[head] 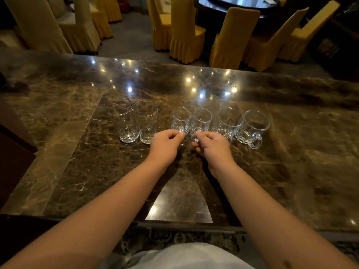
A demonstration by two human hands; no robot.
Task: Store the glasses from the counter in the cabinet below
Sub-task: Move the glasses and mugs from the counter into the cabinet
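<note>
table (291, 152): dark brown marble, glossy, ceiling lights mirrored on the far half. fills most of the view, near edge at the bottom.

chairs (186, 35): several, yellow pleated covers, on the floor past the far edge of the table. a dark round tabletop shows at the top right behind them.

glasses: six clear ones, upright, in one row left to right across the middle of the table.
- two tumblers (134, 121) at the left end, tall, thick bases, side by side and touching or nearly so.
- two mugs (242, 125) at the right end, wide, handles turned toward the near side. the right one's handle sticks out near and right.
- two small pitchers, in the centre, each with a pour spout on the far rim and a handle on the near side. left pitcher (181, 119), right pitcher (203, 120), just beside each other.

left hand (165, 143): arm reaching in from the near left. fingers curled, thumb and forefinger pinching the handle of the left pitcher. pitcher base appears to be on the table; cannot tell for sure.

right hand (212, 146): arm from the near right. fingers curled, tips pinching the handle of the right pitcher. base partly hidden by the fingers.

the hands are close together, not touching.
</note>
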